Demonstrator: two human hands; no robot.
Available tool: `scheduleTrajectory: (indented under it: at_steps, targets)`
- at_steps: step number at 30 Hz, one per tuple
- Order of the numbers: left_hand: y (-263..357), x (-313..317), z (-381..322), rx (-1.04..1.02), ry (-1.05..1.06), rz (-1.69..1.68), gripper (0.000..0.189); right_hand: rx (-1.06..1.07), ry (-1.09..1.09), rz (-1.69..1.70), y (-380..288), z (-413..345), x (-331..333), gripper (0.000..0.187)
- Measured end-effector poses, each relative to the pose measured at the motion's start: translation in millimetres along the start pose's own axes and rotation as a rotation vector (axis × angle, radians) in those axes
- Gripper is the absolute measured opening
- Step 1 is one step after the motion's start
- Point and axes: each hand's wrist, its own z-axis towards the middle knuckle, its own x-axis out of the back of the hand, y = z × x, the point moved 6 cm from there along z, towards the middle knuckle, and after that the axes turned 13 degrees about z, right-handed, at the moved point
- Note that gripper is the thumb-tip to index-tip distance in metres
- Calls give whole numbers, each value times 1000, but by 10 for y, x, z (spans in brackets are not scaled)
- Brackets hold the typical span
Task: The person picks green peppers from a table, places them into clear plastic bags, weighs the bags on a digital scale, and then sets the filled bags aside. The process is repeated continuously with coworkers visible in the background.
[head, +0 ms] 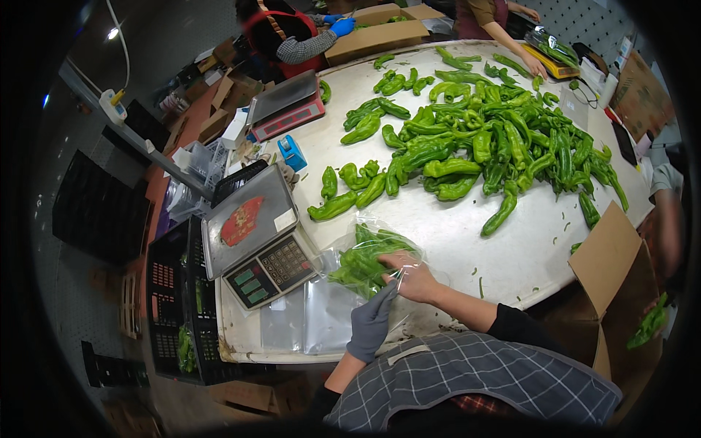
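A clear plastic bag with several long green peppers inside lies near the front of the white table. My left hand, in a grey glove, pinches the bag's near edge at its mouth. Bare and reaching into that mouth, my right hand has its fingers around the near ends of the peppers; glossy film partly covers them. Flat clear bags lie left of my gloved hand. Beyond the bag spreads a large heap of green peppers.
A digital scale stands left of the bag, a red scale and blue tape dispenser farther back. Black crates adjoin the left edge. An open carton borders the right. Co-workers' hands are across the table.
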Motion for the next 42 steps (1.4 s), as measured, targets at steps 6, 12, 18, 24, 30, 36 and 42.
scheduleTrajectory:
  at_steps: [6, 12, 18, 24, 30, 36, 42]
  targets:
    - [-2, -26, -19, 13, -30, 4, 25, -498, -58, 134, 245, 30, 167, 42]
    - [-70, -47, -60, 68, -36, 40, 24, -205, -351, 251, 366, 121, -315, 49]
    - [-23, -20, -55, 21, -1, 27, 23, -355, -282, -60, 269, 250, -138, 47]
    - [-39, -53, -81, 35, -1, 3, 22, -194, -210, 27, 55, 249, -123, 49]
    - [-75, -36, -142, 75, -5, 26, 22, -75, -424, 176, -35, 340, -19, 49]
    - [-48, -63, -79, 76, -24, -10, 22, 98, -184, -251, 28, 447, 241, 51]
    - [-99, -63, -88, 59, -10, -21, 23, 125, -18, -229, -64, -98, 164, 44]
